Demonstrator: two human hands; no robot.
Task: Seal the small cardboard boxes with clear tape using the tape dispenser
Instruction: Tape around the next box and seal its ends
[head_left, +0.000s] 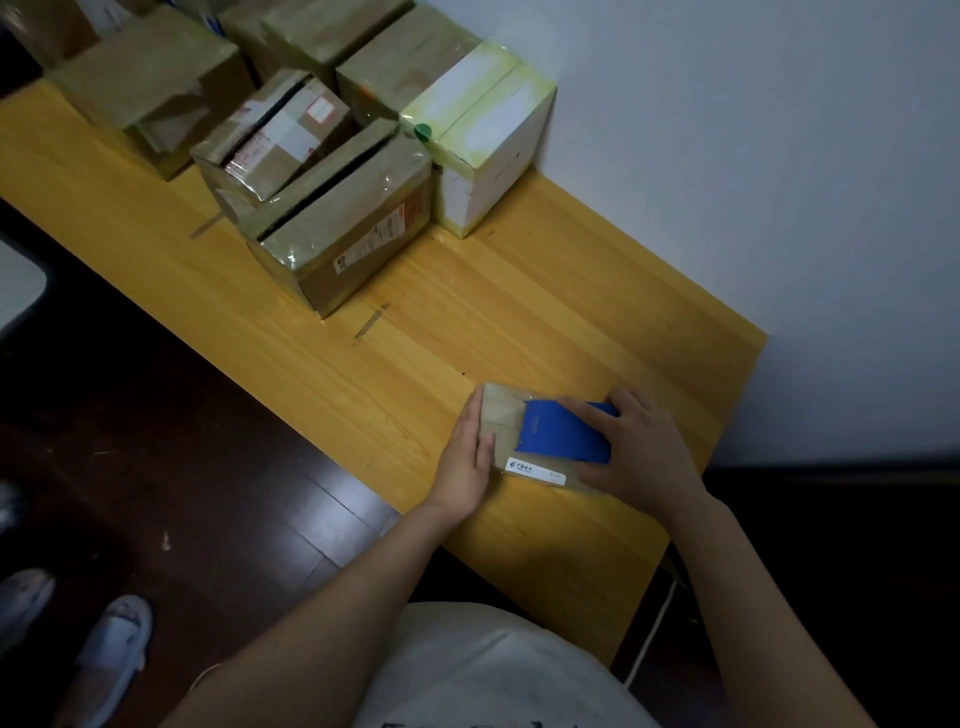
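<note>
A small flat cardboard box (501, 415) with a white label on its near side lies on the wooden table (597, 322) close to its front edge. My left hand (467, 457) rests against the box's left end, thumb lying over the top edge. My right hand (641, 447) grips the blue tape dispenser (563, 431), which sits flat on the box's top and covers its right half. The tape itself is too faint to make out.
Several taped cardboard boxes (343, 228) and a white box (483, 135) are stacked at the table's back left, against the white wall. Dark floor lies to the left, with slippered feet (111, 649) at the lower left. A white cord (654, 634) hangs under the table's right corner.
</note>
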